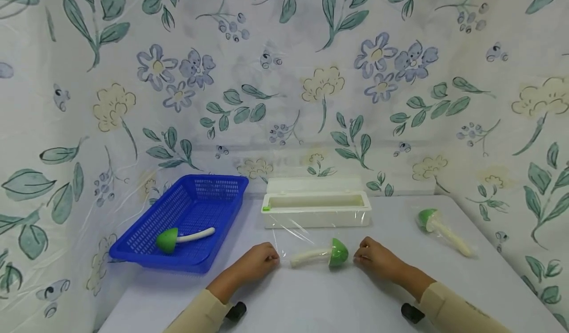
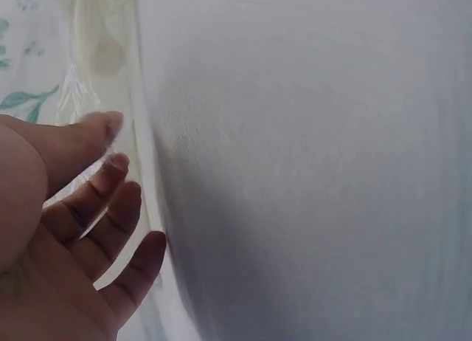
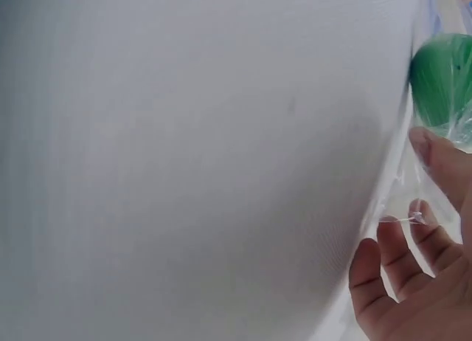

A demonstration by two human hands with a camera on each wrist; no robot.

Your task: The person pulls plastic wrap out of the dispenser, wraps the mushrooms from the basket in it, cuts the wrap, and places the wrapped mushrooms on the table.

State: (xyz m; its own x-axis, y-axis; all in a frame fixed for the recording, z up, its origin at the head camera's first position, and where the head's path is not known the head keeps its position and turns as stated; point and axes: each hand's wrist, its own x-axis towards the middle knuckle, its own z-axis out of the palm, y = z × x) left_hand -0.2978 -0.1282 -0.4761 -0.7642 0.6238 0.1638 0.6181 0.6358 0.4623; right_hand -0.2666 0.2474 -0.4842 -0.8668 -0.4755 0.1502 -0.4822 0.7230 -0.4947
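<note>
A mushroom-shaped thing with a green domed cap (image 1: 339, 253) and a pale stem (image 1: 310, 257) lies on the table under clear plastic film (image 1: 284, 241). My left hand (image 1: 260, 262) is at the film beside the stem's end. In the left wrist view the thumb (image 2: 99, 127) and fingers (image 2: 110, 226) are loosely bent, a gap between them. Beside the cap, my right hand (image 1: 375, 259) touches the film with its fingertips. The right wrist view shows the thumb (image 3: 439, 160) apart from the bent fingers (image 3: 394, 256), a film edge across one fingertip.
A white film box (image 1: 316, 219) with a raised lid and a green tab stands behind the film. At left, a blue basket (image 1: 133, 244) holds a similar green-capped mushroom shape (image 1: 167, 240). Another, wrapped in plastic (image 1: 449, 234), lies at right. A patterned sheet (image 1: 284, 91) hangs behind.
</note>
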